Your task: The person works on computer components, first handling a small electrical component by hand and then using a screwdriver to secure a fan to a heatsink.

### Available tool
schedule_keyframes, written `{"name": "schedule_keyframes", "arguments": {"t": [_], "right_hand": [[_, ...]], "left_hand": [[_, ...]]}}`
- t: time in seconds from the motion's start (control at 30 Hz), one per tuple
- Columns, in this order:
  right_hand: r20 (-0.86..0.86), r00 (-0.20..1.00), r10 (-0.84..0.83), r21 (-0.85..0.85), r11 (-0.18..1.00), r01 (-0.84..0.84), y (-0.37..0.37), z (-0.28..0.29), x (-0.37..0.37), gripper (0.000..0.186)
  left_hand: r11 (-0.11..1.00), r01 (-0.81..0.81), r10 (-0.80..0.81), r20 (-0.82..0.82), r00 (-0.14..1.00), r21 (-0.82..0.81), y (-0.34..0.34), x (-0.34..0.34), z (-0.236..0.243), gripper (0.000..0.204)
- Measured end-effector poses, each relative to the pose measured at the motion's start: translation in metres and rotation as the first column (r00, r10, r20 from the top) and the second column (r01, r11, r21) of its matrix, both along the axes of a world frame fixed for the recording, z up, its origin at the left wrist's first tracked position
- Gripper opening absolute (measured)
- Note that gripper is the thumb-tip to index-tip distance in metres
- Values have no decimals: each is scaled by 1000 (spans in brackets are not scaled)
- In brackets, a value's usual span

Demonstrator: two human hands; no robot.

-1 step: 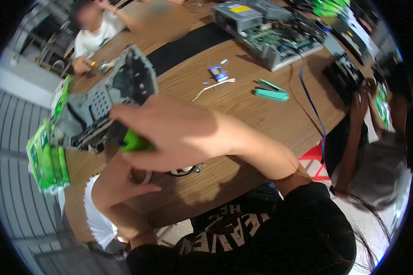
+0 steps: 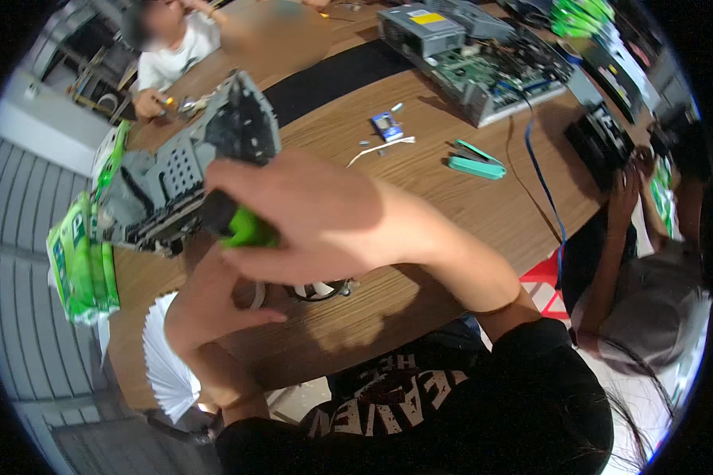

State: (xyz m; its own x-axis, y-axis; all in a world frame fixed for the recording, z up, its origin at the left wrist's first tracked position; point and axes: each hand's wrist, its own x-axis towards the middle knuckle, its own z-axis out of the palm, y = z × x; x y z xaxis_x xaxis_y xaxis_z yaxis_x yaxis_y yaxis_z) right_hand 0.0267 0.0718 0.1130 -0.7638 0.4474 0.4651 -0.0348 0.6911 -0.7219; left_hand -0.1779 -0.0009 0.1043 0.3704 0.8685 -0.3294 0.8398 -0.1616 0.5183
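My right hand [image 2: 305,210] is closed around a green-and-black tool handle [image 2: 249,229], whose working end I cannot make out. Just below it, my left hand [image 2: 202,309] has its thumb stretched out and apart from the forefinger; the other fingers are partly hidden. Beside the left thumb, a pale curved piece [image 2: 257,297] shows in the gap. A small round fan with a dark rim [image 2: 321,291] lies on the table, partly covered by my right hand. Beyond both hands stands a grey metal computer chassis [image 2: 178,170] with a perforated panel, tilted up.
Green packets [image 2: 83,261] stand at the left, with a fanned white paper stack [image 2: 166,372] nearer. Mid-table lie a teal folding tool [image 2: 477,162], a blue packet [image 2: 386,125] and a white cable [image 2: 380,148]. An opened computer [image 2: 483,75] is at the back; people sit opposite and at right.
The view has shifted slightly, moving the table things a little to the right. More of the tool's black part now shows beside my right fingers. Both hands stay close together.
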Motion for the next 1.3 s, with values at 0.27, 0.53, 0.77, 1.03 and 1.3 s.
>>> {"name": "schedule_keyframes", "arguments": {"t": [0.27, 0.53, 0.77, 1.03, 1.3], "right_hand": [[-50, 999, -6, 5, 1000, 6, -12, 11, 4, 30], [-82, 996, -29, 20, 999, 30, -5, 4, 3, 30], [75, 991, -114, 55, 992, 110, -3, 1, 7, 29], [-95, 985, -144, -20, 990, 143, -5, 6, 4, 31], [34, 997, -68, -66, 995, 70, -4, 10, 12, 32]], "left_hand": [[998, -31, 35, 74, 997, -51, 0, 13, -47, 77], [998, 24, -18, 122, 992, -51, 11, 17, -44, 88], [975, 148, -146, -27, 989, 166, 12, 24, -37, 91], [990, 130, -133, -44, 990, -53, 18, 24, -35, 90], [996, 92, -92, -10, 996, 3, 16, 24, -36, 96]]}}
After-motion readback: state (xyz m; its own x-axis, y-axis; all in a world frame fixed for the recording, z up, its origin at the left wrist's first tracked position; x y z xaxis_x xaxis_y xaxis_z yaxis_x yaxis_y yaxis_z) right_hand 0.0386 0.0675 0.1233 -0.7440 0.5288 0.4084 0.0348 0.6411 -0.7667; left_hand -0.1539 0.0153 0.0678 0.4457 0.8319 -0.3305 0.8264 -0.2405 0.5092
